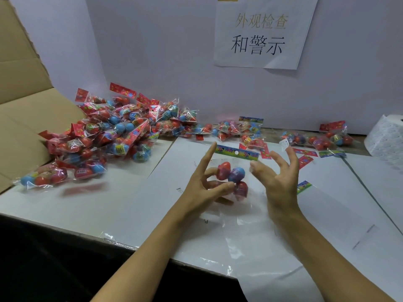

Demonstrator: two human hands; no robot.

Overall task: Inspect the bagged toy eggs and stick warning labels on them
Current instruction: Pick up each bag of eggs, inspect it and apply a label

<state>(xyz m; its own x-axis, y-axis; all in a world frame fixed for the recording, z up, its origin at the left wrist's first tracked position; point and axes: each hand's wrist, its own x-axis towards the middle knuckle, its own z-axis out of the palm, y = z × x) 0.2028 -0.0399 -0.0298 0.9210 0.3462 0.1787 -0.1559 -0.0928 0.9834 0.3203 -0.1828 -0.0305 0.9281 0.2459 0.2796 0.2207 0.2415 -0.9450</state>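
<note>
Label about to go on a bag of toy eggs

The left hand [205, 182] grips one bag of eggs [232, 177] from the side, forefinger lifted, just above the white table [130, 203]; the right hand [281, 177] hangs beside it, fingers spread, with a small white label [284, 144] stuck to one fingertip — so this looks like the sticking step. Next the label must be pressed flat on the clear film. A big pile of bags [113, 131] lies to the left, a few more bags [318, 138] behind
</note>
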